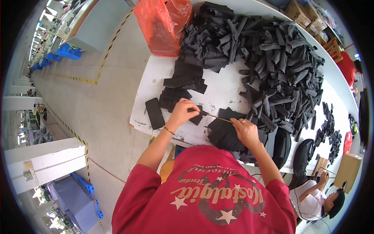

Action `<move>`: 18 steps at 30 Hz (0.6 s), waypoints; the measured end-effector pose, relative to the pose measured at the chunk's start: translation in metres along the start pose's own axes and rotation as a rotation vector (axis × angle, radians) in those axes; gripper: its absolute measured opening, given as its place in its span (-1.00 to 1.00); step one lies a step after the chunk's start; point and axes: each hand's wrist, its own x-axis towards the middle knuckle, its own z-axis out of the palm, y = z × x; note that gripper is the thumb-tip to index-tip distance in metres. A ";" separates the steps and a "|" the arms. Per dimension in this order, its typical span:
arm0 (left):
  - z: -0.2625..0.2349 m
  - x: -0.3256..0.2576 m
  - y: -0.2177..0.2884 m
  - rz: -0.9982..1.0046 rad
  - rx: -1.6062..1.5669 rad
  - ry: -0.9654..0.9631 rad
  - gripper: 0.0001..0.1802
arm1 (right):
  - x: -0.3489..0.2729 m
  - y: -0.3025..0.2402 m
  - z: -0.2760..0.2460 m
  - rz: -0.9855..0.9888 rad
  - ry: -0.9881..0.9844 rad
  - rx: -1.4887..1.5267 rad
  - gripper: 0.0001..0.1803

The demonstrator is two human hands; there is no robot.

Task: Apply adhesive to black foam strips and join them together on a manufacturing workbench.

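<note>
My left hand (pixel 182 112), a bracelet at its wrist, is closed in a pinch on a small black fabric piece (pixel 203 113) above the white table. In my right hand (pixel 246 130), which wears a ring, is a thin metal-looking rod (pixel 220 118). The rod's far tip meets the black piece at my left fingertips; its exact kind is too small to tell. Under and beside my right hand lies a spread stack of flat black fabric pieces (pixel 224 134). Further black pieces (pixel 183 80) lie in a row beyond my left hand.
A large heap of black fabric strips (pixel 278 66) covers the table's far right. A red plastic bag (pixel 161 27) stands at the far left edge. A black phone (pixel 155 113) lies left of my hand. Another person (pixel 317 199) sits at the right near black bags (pixel 302 156).
</note>
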 end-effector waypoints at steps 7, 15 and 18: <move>0.016 -0.015 0.079 0.281 0.169 0.681 -0.47 | 0.017 -0.043 0.054 0.416 -0.085 0.870 -0.72; 0.072 -0.024 0.048 -0.517 -1.632 0.570 -0.58 | 0.031 -0.099 0.063 0.428 0.062 0.772 -0.92; 0.064 -0.012 0.059 -0.599 -1.590 0.751 -0.73 | 0.028 -0.099 0.066 0.382 0.087 0.634 -0.92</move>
